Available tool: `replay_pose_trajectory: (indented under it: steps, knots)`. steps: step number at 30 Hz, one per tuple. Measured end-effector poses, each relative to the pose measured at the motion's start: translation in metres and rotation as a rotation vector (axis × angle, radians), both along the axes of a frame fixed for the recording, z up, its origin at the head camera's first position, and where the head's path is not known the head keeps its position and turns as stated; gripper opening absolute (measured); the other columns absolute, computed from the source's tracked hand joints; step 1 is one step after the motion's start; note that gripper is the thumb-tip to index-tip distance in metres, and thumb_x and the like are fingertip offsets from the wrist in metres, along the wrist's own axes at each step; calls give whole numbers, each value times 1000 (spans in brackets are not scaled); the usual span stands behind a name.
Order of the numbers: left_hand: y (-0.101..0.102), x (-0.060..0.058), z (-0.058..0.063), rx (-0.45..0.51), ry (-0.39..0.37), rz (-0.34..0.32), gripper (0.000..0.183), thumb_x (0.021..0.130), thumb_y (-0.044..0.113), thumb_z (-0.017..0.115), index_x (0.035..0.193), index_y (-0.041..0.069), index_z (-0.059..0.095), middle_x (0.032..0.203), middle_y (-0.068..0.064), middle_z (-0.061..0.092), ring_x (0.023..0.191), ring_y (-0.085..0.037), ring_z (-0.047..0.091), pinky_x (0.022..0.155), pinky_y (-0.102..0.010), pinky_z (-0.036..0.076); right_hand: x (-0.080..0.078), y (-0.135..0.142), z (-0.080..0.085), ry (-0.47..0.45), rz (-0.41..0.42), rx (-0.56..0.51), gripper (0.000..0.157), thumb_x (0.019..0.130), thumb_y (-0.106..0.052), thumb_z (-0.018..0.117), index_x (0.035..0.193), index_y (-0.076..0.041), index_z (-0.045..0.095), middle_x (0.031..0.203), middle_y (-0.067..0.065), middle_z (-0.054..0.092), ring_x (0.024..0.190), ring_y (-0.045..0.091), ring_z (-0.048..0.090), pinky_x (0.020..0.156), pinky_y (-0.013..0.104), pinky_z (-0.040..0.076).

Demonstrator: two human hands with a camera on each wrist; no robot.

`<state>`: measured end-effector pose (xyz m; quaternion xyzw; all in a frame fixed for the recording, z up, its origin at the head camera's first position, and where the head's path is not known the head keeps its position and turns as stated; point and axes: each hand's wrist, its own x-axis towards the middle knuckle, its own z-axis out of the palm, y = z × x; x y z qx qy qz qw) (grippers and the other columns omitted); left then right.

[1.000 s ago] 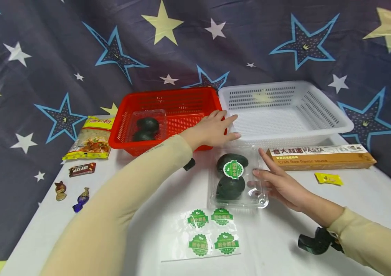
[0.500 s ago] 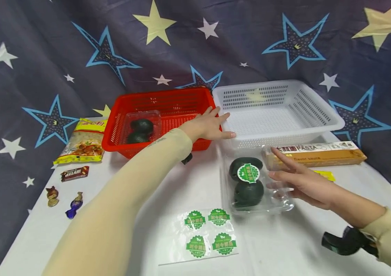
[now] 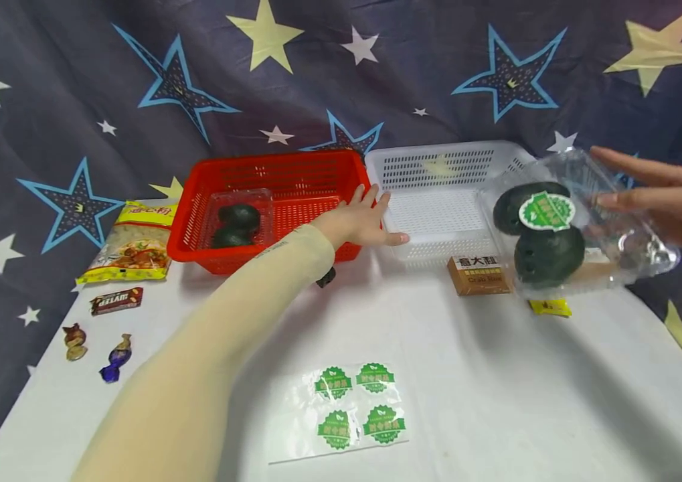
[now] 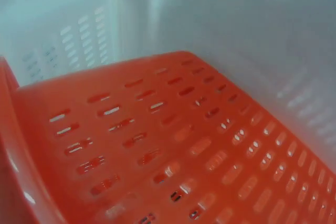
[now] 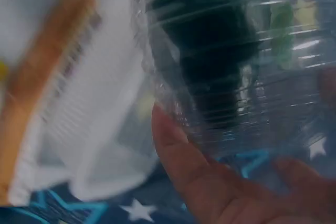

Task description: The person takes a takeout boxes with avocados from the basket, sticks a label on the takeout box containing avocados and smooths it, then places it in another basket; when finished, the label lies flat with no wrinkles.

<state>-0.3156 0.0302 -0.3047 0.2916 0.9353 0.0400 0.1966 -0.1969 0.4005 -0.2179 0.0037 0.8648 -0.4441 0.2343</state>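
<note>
right hand (image 3: pixel 672 201) has the clear plastic box (image 3: pixel 575 227) up in the air, off the table, over the right end of the white basket (image 3: pixel 437 181). fingers are mostly straight along the far side with the thumb underneath, so it's pinched between them. inside the box there are two dark round fruits (image 3: pixel 548 254) and a green sticker (image 3: pixel 547 211) on the lid. the box hides most of the brown pasta box (image 3: pixel 478 274) behind it, and a small yellow packet (image 3: pixel 550 307) sits just below.

left hand (image 3: pixel 365 221) lies flat and relaxed, fingers spread, resting where the red basket (image 3: pixel 292 181) meets the white one, holding nothing. the red basket has another clear box with dark fruits (image 3: pixel 235 224) in it.

sheet of four green stickers (image 3: pixel 353 412) lies near the front of the table (image 3: pixel 467 388). over on the left there's a snack bag (image 3: pixel 132 244), a small chocolate bar (image 3: pixel 114 300) and two wrapped candies (image 3: pixel 94 348).
</note>
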Motion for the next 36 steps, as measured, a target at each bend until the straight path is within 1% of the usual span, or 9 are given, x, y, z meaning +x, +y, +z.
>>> replay_pose_trajectory:
  steps: [2, 4, 7, 12, 17, 21, 25, 29, 36]
  knots:
    - [-1, 1, -1, 6, 1, 9, 102, 84, 75, 38, 154, 15, -6, 159, -7, -14, 144, -33, -13, 114, -56, 3, -18, 3, 8, 53, -3, 35, 67, 106, -25, 30, 138, -53, -22, 152, 9, -33, 118, 38, 49, 92, 67, 37]
    - [-1, 2, -3, 6, 8, 12, 103, 84, 76, 37, 153, 14, -7, 159, -7, -14, 144, -33, -14, 114, -55, 2, -38, -2, 13, 96, 16, 45, 66, 106, -26, 29, 138, -54, -22, 153, 10, -31, 129, 55, 28, 97, 72, 24]
    - [-1, 3, -5, 5, 24, 12, 104, 84, 77, 36, 153, 13, -7, 159, -7, -14, 144, -32, -13, 114, -55, 1, -65, -18, 14, 84, 12, -8, 69, 105, -29, 32, 136, -56, -23, 154, 14, -26, 133, 59, -9, 98, 74, 3]
    - [2, 3, -6, 9, 44, 18, 106, 83, 77, 37, 153, 11, -6, 159, -7, -13, 145, -32, -12, 114, -56, 1, -104, -56, 1, 13, -21, -47, 79, 101, -39, 42, 137, -50, -27, 158, 17, -8, 138, 51, 9, 106, 66, 10]
    - [5, 5, -6, -15, 39, 29, 107, 82, 78, 36, 153, 12, -7, 159, -6, -14, 145, -32, -12, 114, -56, 2, -125, -86, -33, -17, -30, -68, 84, 100, -41, 44, 142, -36, -28, 158, 19, 3, 135, 53, 19, 105, 66, 18]
    - [6, 8, -6, -18, 38, 28, 106, 82, 79, 35, 153, 12, -7, 159, -6, -14, 145, -32, -12, 113, -57, 2, -133, -99, -61, -17, -54, -51, 88, 98, -37, 50, 145, -32, -25, 158, 18, -4, 132, 56, 22, 103, 66, 24]
    - [6, 9, -7, -19, 50, 31, 107, 81, 80, 34, 153, 12, -6, 159, -7, -13, 145, -32, -11, 114, -56, 2, -139, -107, -77, -11, -38, -28, 90, 97, -35, 53, 148, -31, -21, 157, 22, 6, 131, 56, 27, 101, 66, 27]
    - [6, 8, -6, -19, 47, 45, 108, 80, 81, 35, 153, 13, -7, 159, -6, -13, 145, -31, -11, 114, -56, 1, -142, -109, -84, -19, 23, -35, 87, 98, -35, 51, 148, -32, -21, 155, 25, 16, 132, 57, 23, 102, 67, 23]
    - [4, 6, -5, -23, 56, 54, 107, 81, 79, 37, 154, 13, -5, 160, -6, -12, 145, -31, -10, 114, -55, 3, -146, -108, -84, -33, 110, -16, 84, 100, -36, 48, 147, -31, -22, 155, 28, 1, 136, 54, 12, 104, 65, 23]
